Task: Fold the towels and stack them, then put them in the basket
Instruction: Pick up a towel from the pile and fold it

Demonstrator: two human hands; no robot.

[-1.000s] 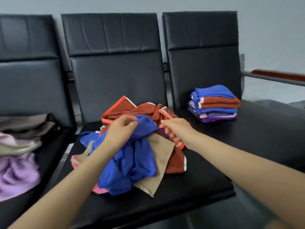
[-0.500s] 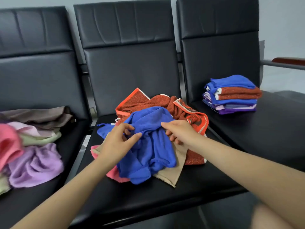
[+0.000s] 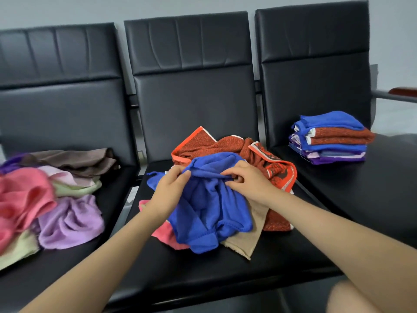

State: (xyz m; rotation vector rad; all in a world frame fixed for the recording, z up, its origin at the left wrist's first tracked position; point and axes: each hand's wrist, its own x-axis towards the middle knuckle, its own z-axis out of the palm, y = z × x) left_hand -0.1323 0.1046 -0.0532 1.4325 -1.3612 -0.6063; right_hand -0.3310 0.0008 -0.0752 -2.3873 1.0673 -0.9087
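Observation:
A crumpled blue towel lies on top of a heap on the middle seat, over a rust-red towel with an orange border, a beige cloth and a pink one. My left hand pinches the blue towel's upper edge on the left. My right hand pinches the same edge on the right, close beside the left hand. A neat stack of folded towels, blue, rust and purple, sits on the right seat. No basket is in view.
A loose pile of unfolded cloths, pink, lilac, pale green and brown, covers the left seat. Three black padded chairs stand side by side against a grey wall. A wooden armrest juts out at the far right.
Both hands have shifted along the blue towel to its upper edge and come closer together. The left hand, spread half a second ago, now pinches the cloth. The view has swung left.

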